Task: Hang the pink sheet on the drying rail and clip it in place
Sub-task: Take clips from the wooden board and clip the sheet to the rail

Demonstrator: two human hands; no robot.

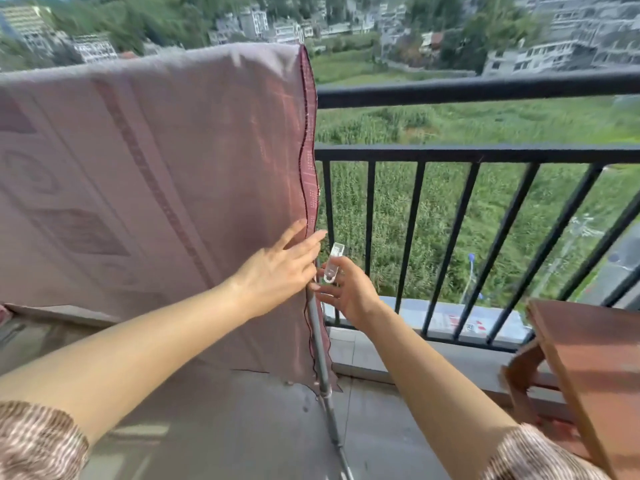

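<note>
The pink sheet (156, 174) hangs draped over the top of a drying rack, its patterned right edge running down beside a grey metal pole (320, 344). My left hand (280, 268) lies flat against the sheet near that edge, fingers straight. Just to its right, my right hand (346, 289) pinches a clear plastic clip (333, 263) held upright, close to the sheet's edge but apart from it. The rail under the sheet's top fold is hidden by the cloth.
A black balcony railing (485, 90) with vertical bars runs across the right. A brown wooden stool or table (585, 368) stands at the lower right. The rack's pole reaches down to the grey balcony floor (242, 427).
</note>
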